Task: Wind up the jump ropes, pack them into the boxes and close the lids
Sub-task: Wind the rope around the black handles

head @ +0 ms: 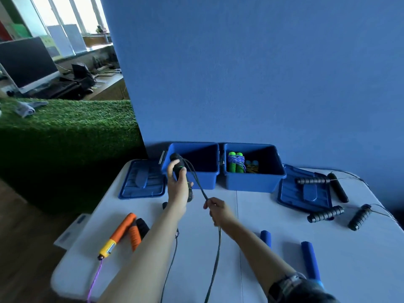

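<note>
My left hand grips the black handles of a jump rope, held upright in front of the left blue box. Dark rope strands run from the handles down to my right hand, which pinches them; the rest of the rope hangs toward the table's near edge. The left box looks empty inside. The right blue box holds a wound green-handled rope and another bundle. Both boxes stand open, with a lid lying left and a lid lying right.
An orange-handled rope with a purple cord lies at the front left of the white table. Blue handles lie at the front right. Several black ribbed handles with thin cords lie on and beside the right lid. A blue wall stands behind.
</note>
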`<act>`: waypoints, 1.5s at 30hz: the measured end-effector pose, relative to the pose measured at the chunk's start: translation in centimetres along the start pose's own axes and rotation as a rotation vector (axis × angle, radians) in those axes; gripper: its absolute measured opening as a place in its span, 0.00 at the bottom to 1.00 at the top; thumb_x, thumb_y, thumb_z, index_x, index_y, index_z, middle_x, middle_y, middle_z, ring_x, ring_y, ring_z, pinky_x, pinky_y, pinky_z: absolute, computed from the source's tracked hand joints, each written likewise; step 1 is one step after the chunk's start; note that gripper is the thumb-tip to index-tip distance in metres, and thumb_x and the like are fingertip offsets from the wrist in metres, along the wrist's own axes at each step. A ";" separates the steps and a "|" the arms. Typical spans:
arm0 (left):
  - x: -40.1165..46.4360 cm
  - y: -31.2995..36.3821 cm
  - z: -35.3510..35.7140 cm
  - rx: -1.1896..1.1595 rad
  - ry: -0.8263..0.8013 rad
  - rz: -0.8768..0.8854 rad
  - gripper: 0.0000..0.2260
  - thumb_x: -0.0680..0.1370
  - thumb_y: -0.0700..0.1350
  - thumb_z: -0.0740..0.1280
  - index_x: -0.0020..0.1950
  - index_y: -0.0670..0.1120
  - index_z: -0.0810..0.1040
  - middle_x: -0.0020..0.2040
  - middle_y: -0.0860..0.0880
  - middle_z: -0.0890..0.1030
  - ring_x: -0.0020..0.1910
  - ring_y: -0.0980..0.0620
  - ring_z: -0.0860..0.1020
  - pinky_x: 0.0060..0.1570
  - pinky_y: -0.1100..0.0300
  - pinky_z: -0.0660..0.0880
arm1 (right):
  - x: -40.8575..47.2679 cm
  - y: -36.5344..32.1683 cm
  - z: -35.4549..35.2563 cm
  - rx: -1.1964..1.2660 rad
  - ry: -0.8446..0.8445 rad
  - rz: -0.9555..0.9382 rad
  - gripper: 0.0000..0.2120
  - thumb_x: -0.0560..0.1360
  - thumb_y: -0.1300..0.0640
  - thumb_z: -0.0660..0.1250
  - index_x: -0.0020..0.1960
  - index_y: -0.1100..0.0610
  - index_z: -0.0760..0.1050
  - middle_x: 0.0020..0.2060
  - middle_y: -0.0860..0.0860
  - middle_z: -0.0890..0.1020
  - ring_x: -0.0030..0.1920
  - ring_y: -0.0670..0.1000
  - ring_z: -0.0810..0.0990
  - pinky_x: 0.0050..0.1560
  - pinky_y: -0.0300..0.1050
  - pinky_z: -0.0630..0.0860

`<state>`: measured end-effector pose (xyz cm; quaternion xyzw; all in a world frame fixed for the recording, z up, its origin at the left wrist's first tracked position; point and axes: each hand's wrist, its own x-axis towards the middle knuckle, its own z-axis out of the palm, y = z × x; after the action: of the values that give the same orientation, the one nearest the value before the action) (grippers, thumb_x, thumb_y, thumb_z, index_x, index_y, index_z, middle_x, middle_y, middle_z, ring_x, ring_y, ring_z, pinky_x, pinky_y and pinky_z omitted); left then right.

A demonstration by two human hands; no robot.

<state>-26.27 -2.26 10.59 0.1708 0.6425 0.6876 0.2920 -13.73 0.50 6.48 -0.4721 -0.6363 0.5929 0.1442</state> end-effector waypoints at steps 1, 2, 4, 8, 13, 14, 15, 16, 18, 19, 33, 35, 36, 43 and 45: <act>0.1 0.3 0.1 -0.028 0.001 -0.009 0.10 0.82 0.47 0.60 0.58 0.62 0.72 0.49 0.48 0.75 0.38 0.52 0.79 0.45 0.46 0.80 | 0.1 -0.4 -0.5 -0.052 0.002 -0.024 0.15 0.80 0.59 0.53 0.37 0.53 0.71 0.25 0.49 0.64 0.24 0.48 0.60 0.26 0.37 0.58; 0.2 0.7 0.2 -0.060 -0.013 -0.028 0.10 0.81 0.47 0.60 0.58 0.62 0.72 0.49 0.46 0.75 0.40 0.48 0.80 0.46 0.45 0.80 | 0.1 -0.9 -0.9 -0.091 -0.018 -0.044 0.15 0.79 0.59 0.54 0.37 0.52 0.72 0.25 0.49 0.64 0.25 0.48 0.60 0.26 0.37 0.59; 0.3 1.6 0.8 -0.157 -0.060 -0.092 0.10 0.81 0.48 0.60 0.57 0.63 0.72 0.50 0.44 0.75 0.42 0.41 0.81 0.45 0.42 0.79 | 0.0 -1.9 -1.8 -0.103 -0.086 -0.054 0.14 0.79 0.61 0.53 0.38 0.54 0.72 0.26 0.50 0.64 0.25 0.48 0.59 0.26 0.37 0.58; 0.9 2.9 1.9 -0.256 -0.080 -0.120 0.10 0.82 0.46 0.60 0.59 0.60 0.70 0.54 0.43 0.75 0.33 0.43 0.76 0.31 0.51 0.77 | -0.2 -3.0 -2.8 0.028 -0.202 -0.082 0.12 0.80 0.59 0.55 0.41 0.58 0.73 0.27 0.52 0.65 0.25 0.49 0.60 0.28 0.39 0.61; 1.5 2.6 2.8 -0.167 -0.092 -0.072 0.10 0.81 0.46 0.60 0.55 0.62 0.72 0.52 0.42 0.74 0.28 0.46 0.73 0.26 0.58 0.70 | -0.9 -3.1 -3.6 0.112 -0.376 -0.024 0.12 0.82 0.53 0.55 0.42 0.58 0.66 0.34 0.60 0.81 0.38 0.57 0.81 0.45 0.47 0.77; 1.4 2.4 3.1 -0.149 -0.095 -0.058 0.10 0.81 0.46 0.60 0.53 0.63 0.72 0.52 0.43 0.74 0.28 0.47 0.72 0.26 0.59 0.70 | -0.8 -2.7 -3.9 0.123 -0.412 0.019 0.11 0.81 0.52 0.55 0.42 0.57 0.65 0.35 0.59 0.80 0.40 0.58 0.81 0.45 0.47 0.76; 1.3 2.3 3.3 -0.135 -0.098 -0.049 0.10 0.81 0.46 0.60 0.53 0.63 0.73 0.51 0.44 0.74 0.27 0.47 0.72 0.26 0.59 0.69 | -0.8 -2.2 -4.3 0.139 -0.438 0.051 0.11 0.81 0.52 0.56 0.43 0.56 0.65 0.33 0.58 0.78 0.38 0.58 0.81 0.43 0.47 0.75; 1.2 2.1 3.5 -0.111 -0.100 -0.040 0.10 0.81 0.45 0.60 0.54 0.62 0.73 0.50 0.44 0.74 0.27 0.48 0.71 0.26 0.60 0.69 | -0.6 -1.7 -4.6 0.143 -0.445 0.062 0.11 0.80 0.52 0.56 0.43 0.57 0.66 0.31 0.56 0.74 0.34 0.56 0.78 0.41 0.47 0.75; 0.9 1.5 3.6 -0.053 -0.105 -0.011 0.10 0.81 0.44 0.61 0.55 0.61 0.73 0.47 0.45 0.74 0.27 0.48 0.70 0.26 0.59 0.69 | -0.2 -0.6 -5.2 0.072 -0.385 0.033 0.13 0.81 0.52 0.57 0.41 0.59 0.68 0.28 0.53 0.64 0.27 0.51 0.65 0.33 0.44 0.69; 0.7 1.0 3.6 -0.016 -0.120 0.010 0.11 0.81 0.44 0.61 0.54 0.62 0.73 0.45 0.45 0.74 0.27 0.48 0.70 0.26 0.58 0.69 | -0.1 -0.3 -5.5 0.002 -0.341 0.013 0.14 0.81 0.53 0.57 0.40 0.59 0.68 0.28 0.52 0.62 0.26 0.50 0.61 0.30 0.42 0.65; -1.9 1.4 4.3 0.059 -0.155 0.239 0.13 0.80 0.43 0.63 0.59 0.60 0.73 0.39 0.48 0.72 0.31 0.48 0.70 0.29 0.57 0.70 | -0.8 -1.6 -8.6 -0.262 -0.352 -0.072 0.18 0.79 0.48 0.60 0.35 0.57 0.66 0.27 0.51 0.72 0.31 0.53 0.80 0.39 0.42 0.73; -1.6 2.0 4.7 0.102 -0.165 0.294 0.13 0.80 0.42 0.63 0.58 0.61 0.73 0.38 0.48 0.72 0.32 0.47 0.69 0.29 0.58 0.69 | -0.9 -1.6 -8.7 -0.099 -0.409 -0.042 0.17 0.79 0.49 0.60 0.35 0.56 0.65 0.26 0.51 0.68 0.27 0.53 0.76 0.36 0.42 0.72; -1.5 2.1 4.7 0.142 -0.175 0.327 0.13 0.80 0.43 0.64 0.57 0.62 0.74 0.39 0.49 0.72 0.33 0.47 0.69 0.30 0.56 0.70 | -0.8 -1.5 -8.6 -0.098 -0.391 -0.051 0.18 0.79 0.49 0.60 0.33 0.55 0.64 0.26 0.50 0.65 0.25 0.52 0.69 0.32 0.41 0.68; -2.5 -2.3 2.2 0.468 -0.264 0.457 0.14 0.74 0.55 0.63 0.59 0.64 0.72 0.43 0.48 0.76 0.35 0.51 0.72 0.40 0.57 0.72 | -1.6 -0.3 -7.7 -0.653 -0.131 -0.249 0.16 0.78 0.50 0.62 0.33 0.54 0.72 0.28 0.50 0.70 0.28 0.50 0.68 0.31 0.40 0.65; -2.9 -2.9 1.6 0.475 -0.284 0.424 0.14 0.74 0.53 0.63 0.58 0.65 0.73 0.41 0.45 0.76 0.32 0.51 0.72 0.37 0.59 0.70 | -2.0 -0.4 -7.3 -0.786 -0.121 -0.317 0.14 0.78 0.52 0.61 0.37 0.58 0.73 0.31 0.51 0.71 0.36 0.52 0.68 0.36 0.41 0.64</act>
<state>-22.52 -2.81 8.36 0.4576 0.6879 0.5335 0.1811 -7.48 3.58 9.48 -0.3519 -0.8859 0.3022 0.0051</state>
